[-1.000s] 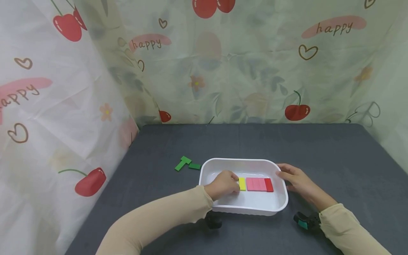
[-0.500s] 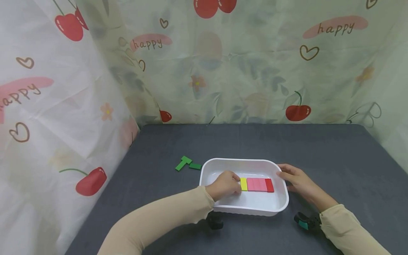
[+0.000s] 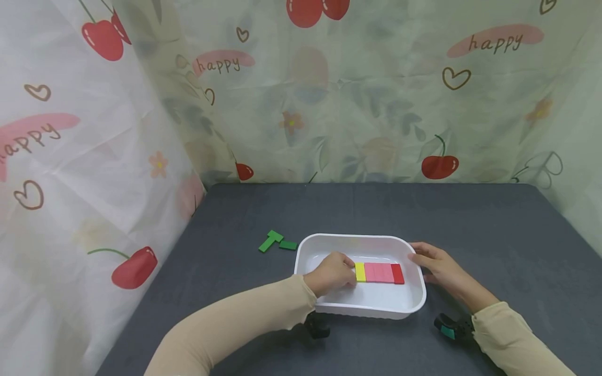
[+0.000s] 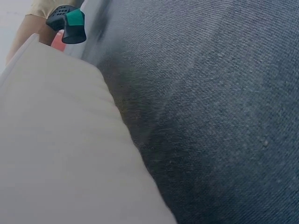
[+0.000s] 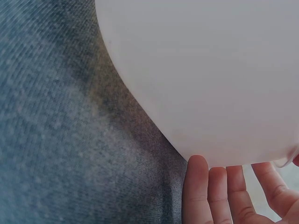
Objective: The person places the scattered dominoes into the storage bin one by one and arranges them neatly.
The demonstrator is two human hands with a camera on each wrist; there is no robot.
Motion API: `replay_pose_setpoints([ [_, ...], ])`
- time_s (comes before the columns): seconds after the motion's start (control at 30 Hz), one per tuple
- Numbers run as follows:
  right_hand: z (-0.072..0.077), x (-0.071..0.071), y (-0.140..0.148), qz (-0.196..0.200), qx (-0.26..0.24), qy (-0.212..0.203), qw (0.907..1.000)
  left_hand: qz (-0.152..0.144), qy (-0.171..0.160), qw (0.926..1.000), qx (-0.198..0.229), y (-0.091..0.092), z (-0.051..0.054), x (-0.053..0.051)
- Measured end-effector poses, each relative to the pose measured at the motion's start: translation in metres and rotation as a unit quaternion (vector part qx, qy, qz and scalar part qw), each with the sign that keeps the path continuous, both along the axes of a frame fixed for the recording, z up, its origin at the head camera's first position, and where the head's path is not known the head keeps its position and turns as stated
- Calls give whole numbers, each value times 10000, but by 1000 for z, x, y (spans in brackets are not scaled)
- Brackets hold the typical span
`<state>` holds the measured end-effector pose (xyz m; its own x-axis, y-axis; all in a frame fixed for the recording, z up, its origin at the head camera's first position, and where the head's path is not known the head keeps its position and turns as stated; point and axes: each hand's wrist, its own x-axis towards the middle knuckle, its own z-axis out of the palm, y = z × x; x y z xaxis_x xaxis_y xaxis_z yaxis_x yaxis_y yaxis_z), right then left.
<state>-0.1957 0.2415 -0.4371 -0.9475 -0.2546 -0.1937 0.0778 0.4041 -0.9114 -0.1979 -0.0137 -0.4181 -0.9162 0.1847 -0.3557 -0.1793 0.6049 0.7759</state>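
Note:
A white tray (image 3: 367, 308) stands on the dark table. Inside it lies a row of flat tiles: a yellow tile (image 3: 360, 272), several pink tiles (image 3: 379, 272) and a red tile (image 3: 397, 273) at the right end. My left hand (image 3: 331, 272) reaches into the tray and pinches the yellow tile by its left part, partly covering it. At the tray's right end my right hand (image 3: 439, 266) grips the wall, thumb at the rim. In the right wrist view its fingers (image 5: 197, 186) press the tray's outer wall (image 5: 201, 93). The left wrist view does not show the left hand's fingers.
Several green tiles (image 3: 270, 241) lie on the table (image 3: 244, 292) just left of the tray. A black device with a teal patch (image 3: 450, 327) is at the right wrist, and another black device (image 3: 317, 326) is below the left wrist. Printed cloth (image 3: 329, 115) hangs behind.
The yellow tile has moved slightly right with my left hand, closing the small gap to the pink tiles. My right hand stays at the tray's end.

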Motion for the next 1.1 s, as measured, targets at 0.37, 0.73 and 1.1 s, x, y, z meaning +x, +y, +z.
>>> replay_pose_setpoints([
  [0.37, -1, 0, -1, 10, -64, -51, 10000, -185, -164, 9888, 1472, -41, 58, -14],
  [0.73, 3, -1, 0, -55, 11, -12, 10000, 130, 578, 9785, 1973, -155, 92, -53],
  [1.1, 2, 0, 0, 63, -88, -26, 9999, 480, 243, 9974, 487, -211, 11, -78],
])
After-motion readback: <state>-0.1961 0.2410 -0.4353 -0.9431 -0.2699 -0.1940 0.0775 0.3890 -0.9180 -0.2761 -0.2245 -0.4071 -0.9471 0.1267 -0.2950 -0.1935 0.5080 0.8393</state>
